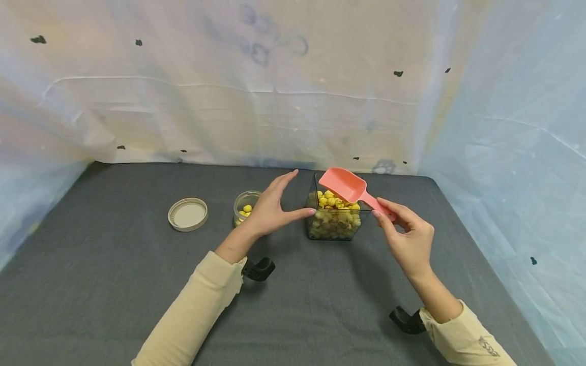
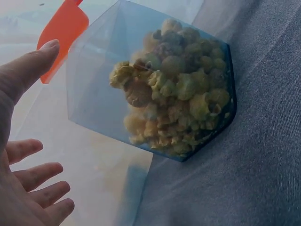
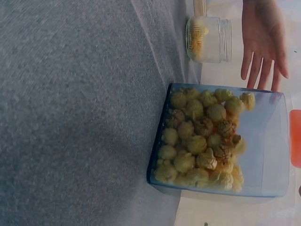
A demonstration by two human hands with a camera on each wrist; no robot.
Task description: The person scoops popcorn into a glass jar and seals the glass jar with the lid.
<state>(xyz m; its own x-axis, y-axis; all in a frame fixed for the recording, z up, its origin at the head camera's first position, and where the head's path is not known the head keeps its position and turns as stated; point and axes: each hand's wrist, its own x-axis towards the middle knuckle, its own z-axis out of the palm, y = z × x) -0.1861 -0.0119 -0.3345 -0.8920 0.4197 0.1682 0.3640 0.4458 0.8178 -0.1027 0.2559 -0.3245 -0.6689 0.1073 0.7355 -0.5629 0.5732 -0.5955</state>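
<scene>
My right hand [image 1: 412,239] pinches the handle of a pink scoop [image 1: 343,184], whose blade hangs over a clear square container [image 1: 333,235]. Yellow popcorn [image 2: 176,94] fills the container about halfway or more. To the left of it, my left hand [image 1: 274,208] is held up with fingers spread and thumb pointing toward the container's rim, holding nothing. Behind that hand stands a round glass jar [image 3: 209,40] without its lid, a little popcorn [image 1: 246,209] at its bottom. In the right wrist view only a piece of the scoop shows at the edge.
A round jar lid [image 1: 187,214] lies on the grey cloth-covered table [image 1: 114,284], left of the jar. Pale plastic sheeting [image 1: 274,122] hangs behind the table and along its sides. A black strap [image 1: 259,269] sticks out at the left wrist.
</scene>
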